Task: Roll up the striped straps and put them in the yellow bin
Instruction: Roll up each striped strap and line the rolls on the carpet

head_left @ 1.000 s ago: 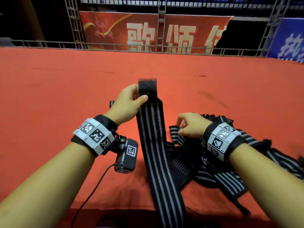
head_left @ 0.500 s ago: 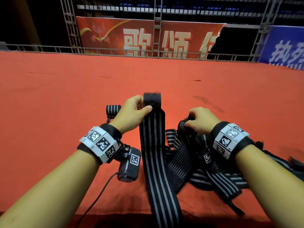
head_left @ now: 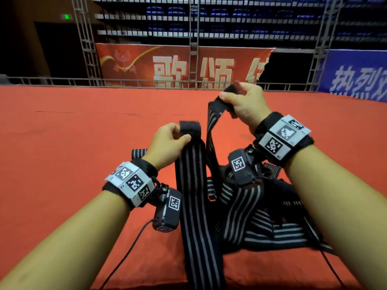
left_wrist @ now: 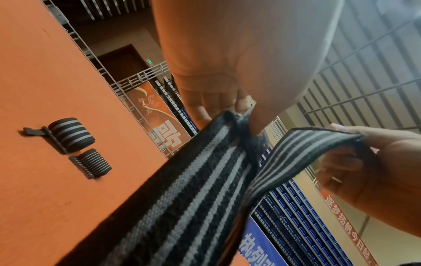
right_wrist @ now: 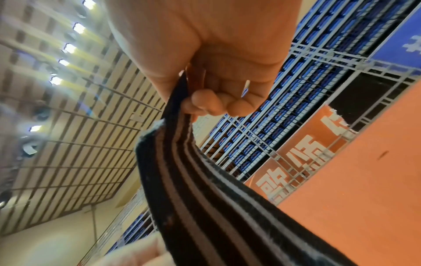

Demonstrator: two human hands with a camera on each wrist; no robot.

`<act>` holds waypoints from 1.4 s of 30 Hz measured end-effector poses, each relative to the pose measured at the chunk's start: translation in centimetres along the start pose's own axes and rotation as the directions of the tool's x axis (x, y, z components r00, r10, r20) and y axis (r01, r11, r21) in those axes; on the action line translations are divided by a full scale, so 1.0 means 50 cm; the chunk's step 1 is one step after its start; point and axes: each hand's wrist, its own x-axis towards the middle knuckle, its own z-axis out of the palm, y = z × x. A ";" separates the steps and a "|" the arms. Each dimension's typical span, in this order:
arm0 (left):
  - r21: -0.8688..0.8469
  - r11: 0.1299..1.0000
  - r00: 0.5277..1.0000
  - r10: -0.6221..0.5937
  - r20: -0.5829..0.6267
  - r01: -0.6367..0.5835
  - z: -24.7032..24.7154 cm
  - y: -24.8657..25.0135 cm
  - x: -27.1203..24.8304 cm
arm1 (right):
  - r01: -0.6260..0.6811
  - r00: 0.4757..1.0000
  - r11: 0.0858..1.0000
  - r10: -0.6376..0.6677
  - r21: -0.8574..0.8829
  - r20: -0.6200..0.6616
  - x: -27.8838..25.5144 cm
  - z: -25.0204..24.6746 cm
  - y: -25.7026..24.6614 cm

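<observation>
My left hand [head_left: 167, 141] pinches the black end of a long striped strap [head_left: 194, 206] that runs down toward the near table edge; the left wrist view shows the same strap [left_wrist: 182, 189] under the thumb. My right hand [head_left: 243, 103] is raised and grips the end of a second striped strap [head_left: 210, 130], pulled up from a tangled pile of striped straps [head_left: 261, 216]; the right wrist view shows this second strap [right_wrist: 193, 180] under curled fingers. Two rolled straps [left_wrist: 73, 136] lie on the red table beyond my left hand. No yellow bin is in view.
The red table surface [head_left: 73, 143] stretches far to the left and back. A metal railing [head_left: 125, 82] and banners stand behind its far edge. A black cable [head_left: 125, 256] hangs from my left wrist camera.
My right hand has lifted from the pile, pulling one strap's end up and away. My left hand keeps its pinch on the long strap, nearly in place.
</observation>
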 end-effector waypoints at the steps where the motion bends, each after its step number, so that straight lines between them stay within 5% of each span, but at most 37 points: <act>1: 0.009 1.000 1.000 0.021 -0.021 -0.020 0.000 0.004 0.003 | 0.022 0.999 1.000 -0.022 -0.001 0.036 -0.005 0.008 -0.012; 7: -0.060 0.996 0.998 0.056 -0.040 -0.058 -0.006 0.018 -0.001 | -0.201 0.915 0.964 0.122 0.172 0.384 -0.084 0.057 -0.008; 12: -0.118 0.991 0.998 0.061 0.008 -0.060 -0.018 0.015 -0.021 | -0.344 0.809 0.872 0.088 0.347 0.581 -0.117 0.048 0.025; 16: -0.213 0.976 0.995 0.066 0.072 -0.049 -0.023 0.021 -0.037 | -0.076 0.873 0.983 -0.016 0.169 0.487 -0.124 0.043 0.027; 24: -0.236 0.966 0.994 0.101 -0.028 -0.105 -0.038 0.021 -0.047 | 0.178 0.965 0.982 -0.160 -0.067 0.208 -0.129 0.030 0.010; 33: -0.332 0.933 0.984 0.166 0.057 -0.138 -0.028 0.044 -0.077 | -0.147 0.974 0.952 0.091 0.270 0.208 -0.153 0.093 0.038; 42: -0.360 0.925 0.984 0.162 0.071 -0.126 -0.023 0.041 -0.080 | -0.096 0.989 0.969 0.068 0.229 0.129 -0.154 0.109 0.033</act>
